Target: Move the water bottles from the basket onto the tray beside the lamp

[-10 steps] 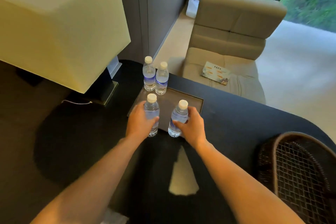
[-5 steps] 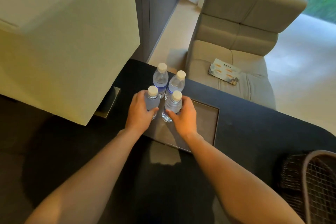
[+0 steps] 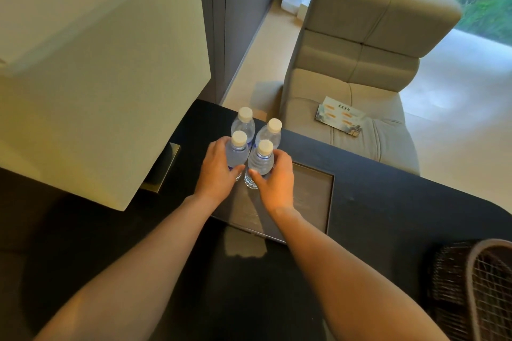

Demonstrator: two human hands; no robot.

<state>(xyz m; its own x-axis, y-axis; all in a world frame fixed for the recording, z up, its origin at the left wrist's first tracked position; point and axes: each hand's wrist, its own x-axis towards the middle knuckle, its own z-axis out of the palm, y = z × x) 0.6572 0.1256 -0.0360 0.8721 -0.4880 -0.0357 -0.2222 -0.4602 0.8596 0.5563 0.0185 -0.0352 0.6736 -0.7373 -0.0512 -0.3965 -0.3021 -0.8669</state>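
Note:
Several clear water bottles with white caps stand close together at the far left end of a dark rectangular tray [image 3: 313, 196]. My left hand [image 3: 217, 171] wraps the near-left bottle [image 3: 237, 151]. My right hand [image 3: 275, 178] wraps the near-right bottle [image 3: 261, 162], whose base rests on the tray. Two more bottles, the far-left bottle [image 3: 243, 124] and the far-right bottle [image 3: 270, 133], stand upright just behind, untouched. The dark woven basket [image 3: 476, 285] sits at the lower right edge of the table; its inside is mostly out of view.
A large cream lampshade [image 3: 97, 69] overhangs the table's left side, its metal base [image 3: 163, 171] just left of the tray. Beyond the black table's [image 3: 388, 216] far edge stands a beige armchair [image 3: 360, 72] with a leaflet [image 3: 339, 116] on its seat.
Both hands carried their bottles away from me across the tray. The two bottles now stand directly in front of the two far ones, forming a tight cluster.

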